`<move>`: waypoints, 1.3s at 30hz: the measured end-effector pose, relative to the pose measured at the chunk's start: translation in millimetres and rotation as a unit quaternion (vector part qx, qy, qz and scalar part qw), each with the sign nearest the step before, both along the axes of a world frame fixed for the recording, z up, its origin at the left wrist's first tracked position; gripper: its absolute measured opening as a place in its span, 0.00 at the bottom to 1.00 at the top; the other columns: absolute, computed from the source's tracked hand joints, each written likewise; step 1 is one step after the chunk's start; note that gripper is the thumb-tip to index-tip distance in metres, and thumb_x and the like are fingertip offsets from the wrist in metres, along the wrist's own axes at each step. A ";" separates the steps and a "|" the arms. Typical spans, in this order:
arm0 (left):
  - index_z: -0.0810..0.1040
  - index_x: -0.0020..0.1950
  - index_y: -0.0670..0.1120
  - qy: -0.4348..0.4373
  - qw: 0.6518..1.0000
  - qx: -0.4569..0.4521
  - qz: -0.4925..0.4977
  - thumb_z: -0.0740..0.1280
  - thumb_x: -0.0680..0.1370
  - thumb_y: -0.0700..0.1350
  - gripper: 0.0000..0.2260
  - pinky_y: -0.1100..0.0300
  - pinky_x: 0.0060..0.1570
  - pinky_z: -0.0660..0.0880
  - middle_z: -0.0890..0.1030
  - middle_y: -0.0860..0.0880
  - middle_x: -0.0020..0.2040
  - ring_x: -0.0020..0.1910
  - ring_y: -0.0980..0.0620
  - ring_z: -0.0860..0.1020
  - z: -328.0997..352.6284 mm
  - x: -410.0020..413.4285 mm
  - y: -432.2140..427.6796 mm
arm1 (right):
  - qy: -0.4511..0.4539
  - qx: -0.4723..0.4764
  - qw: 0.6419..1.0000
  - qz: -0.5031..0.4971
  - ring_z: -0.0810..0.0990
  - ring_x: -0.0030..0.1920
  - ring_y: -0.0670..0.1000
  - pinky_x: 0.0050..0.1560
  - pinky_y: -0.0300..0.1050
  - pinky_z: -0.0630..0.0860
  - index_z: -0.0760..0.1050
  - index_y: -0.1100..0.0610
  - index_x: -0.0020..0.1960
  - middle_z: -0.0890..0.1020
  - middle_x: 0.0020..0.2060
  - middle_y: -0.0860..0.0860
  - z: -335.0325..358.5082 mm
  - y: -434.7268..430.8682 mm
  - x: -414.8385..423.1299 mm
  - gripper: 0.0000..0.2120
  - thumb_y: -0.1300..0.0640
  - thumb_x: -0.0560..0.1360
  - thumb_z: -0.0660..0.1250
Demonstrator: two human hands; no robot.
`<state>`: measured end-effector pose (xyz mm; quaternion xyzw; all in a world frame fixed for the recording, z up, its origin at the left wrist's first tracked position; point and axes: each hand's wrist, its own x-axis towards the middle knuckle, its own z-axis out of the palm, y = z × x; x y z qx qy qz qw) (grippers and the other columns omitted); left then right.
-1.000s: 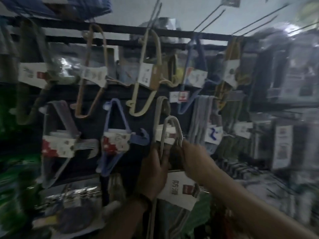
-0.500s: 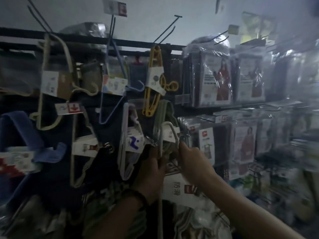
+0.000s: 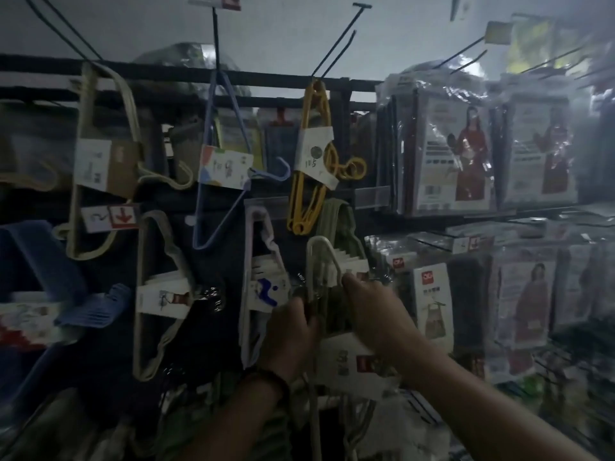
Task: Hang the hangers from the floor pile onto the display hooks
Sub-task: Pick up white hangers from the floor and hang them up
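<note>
still our left hand (image 3: 293, 331) grips white hanger bundle (image 3: 321, 257) low down, right hand (image 3: 376, 311) pinches its side; bundle barely shifted since before, so we judge hooking unfinished

- White hangers (image 3: 310, 267): lower part hidden behind left grip (image 3: 289, 331) and right grip (image 3: 376, 311); the display hook cannot be made out.
- Blue hangers (image 3: 33, 257): blurred, cut off by the left edge.
- Card (image 3: 339, 357) print: unreadable.
</note>
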<state>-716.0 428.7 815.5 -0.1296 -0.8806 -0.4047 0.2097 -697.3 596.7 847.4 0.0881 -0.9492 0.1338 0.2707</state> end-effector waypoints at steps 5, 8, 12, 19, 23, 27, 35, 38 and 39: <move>0.74 0.52 0.52 0.036 0.993 -0.018 0.109 0.59 0.85 0.52 0.08 0.47 0.43 0.79 0.83 0.47 0.46 0.44 0.44 0.81 -5.2 1.8 -57.1 | -0.012 0.038 0.994 0.105 0.78 0.44 0.56 0.44 0.53 0.78 0.72 0.54 0.59 0.80 0.53 0.54 0.2 -61.3 -34.2 0.12 0.47 0.85 0.56; 0.75 0.52 0.53 0.047 0.985 -0.024 0.163 0.59 0.85 0.52 0.08 0.44 0.44 0.79 0.83 0.48 0.45 0.43 0.46 0.81 -5.8 6.8 -100.1 | -0.012 0.045 0.989 0.140 0.80 0.46 0.56 0.39 0.46 0.72 0.73 0.52 0.60 0.80 0.53 0.51 4.8 -108.7 -46.0 0.08 0.49 0.86 0.59; 0.78 0.61 0.54 0.028 0.984 0.004 0.175 0.61 0.86 0.52 0.08 0.51 0.43 0.81 0.84 0.52 0.46 0.42 0.53 0.82 -0.8 13.3 -160.7 | -0.007 0.082 0.985 0.150 0.78 0.42 0.54 0.38 0.47 0.74 0.70 0.51 0.60 0.80 0.52 0.53 14.8 -165.5 -48.4 0.06 0.52 0.84 0.61; 0.47 0.82 0.68 0.055 0.996 0.041 0.064 0.62 0.84 0.56 0.32 0.70 0.68 0.66 0.61 0.85 0.68 0.67 0.81 0.64 -9.2 27.1 -244.0 | -0.052 0.066 0.979 0.186 0.74 0.40 0.48 0.41 0.44 0.76 0.71 0.51 0.67 0.80 0.56 0.51 15.1 -257.4 -62.2 0.14 0.57 0.82 0.63; 0.42 0.82 0.69 0.088 0.996 0.011 0.008 0.60 0.83 0.62 0.34 0.55 0.79 0.62 0.53 0.71 0.82 0.81 0.65 0.57 -10.1 20.7 -288.9 | -0.006 -0.003 0.987 0.158 0.80 0.44 0.58 0.44 0.54 0.78 0.72 0.52 0.59 0.70 0.37 0.52 21.9 -296.8 -64.8 0.12 0.48 0.85 0.53; 0.46 0.84 0.63 0.138 0.990 0.007 -0.038 0.64 0.85 0.54 0.34 0.59 0.78 0.62 0.55 0.66 0.83 0.82 0.63 0.57 -7.7 4.2 -319.7 | 0.054 0.000 0.987 0.152 0.81 0.38 0.54 0.37 0.50 0.76 0.70 0.51 0.58 0.72 0.36 0.49 21.1 -313.1 -72.0 0.17 0.45 0.84 0.46; 0.50 0.85 0.59 0.188 0.978 -0.025 -0.083 0.63 0.87 0.45 0.31 0.50 0.79 0.63 0.57 0.57 0.84 0.82 0.59 0.58 -0.9 -24.7 -335.1 | 0.189 -0.057 0.967 0.160 0.76 0.29 0.59 0.30 0.47 0.66 0.69 0.54 0.52 0.79 0.36 0.52 19.2 -308.5 -71.0 0.13 0.46 0.84 0.53; 0.51 0.85 0.58 0.204 0.976 -0.023 -0.074 0.61 0.87 0.45 0.30 0.49 0.78 0.66 0.58 0.56 0.84 0.82 0.57 0.60 1.9 -36.2 -338.6 | 0.167 -0.062 0.970 0.168 0.74 0.30 0.55 0.32 0.48 0.68 0.68 0.53 0.53 0.74 0.36 0.47 23.1 -314.6 -83.2 0.08 0.50 0.85 0.57; 0.51 0.86 0.57 0.203 0.976 -0.023 -0.069 0.61 0.87 0.45 0.30 0.51 0.78 0.66 0.58 0.56 0.83 0.81 0.59 0.60 0.4 -38.7 -341.3 | 0.163 -0.059 0.971 0.165 0.74 0.31 0.57 0.32 0.49 0.69 0.67 0.52 0.52 0.74 0.36 0.47 21.9 -318.3 -86.8 0.08 0.48 0.86 0.56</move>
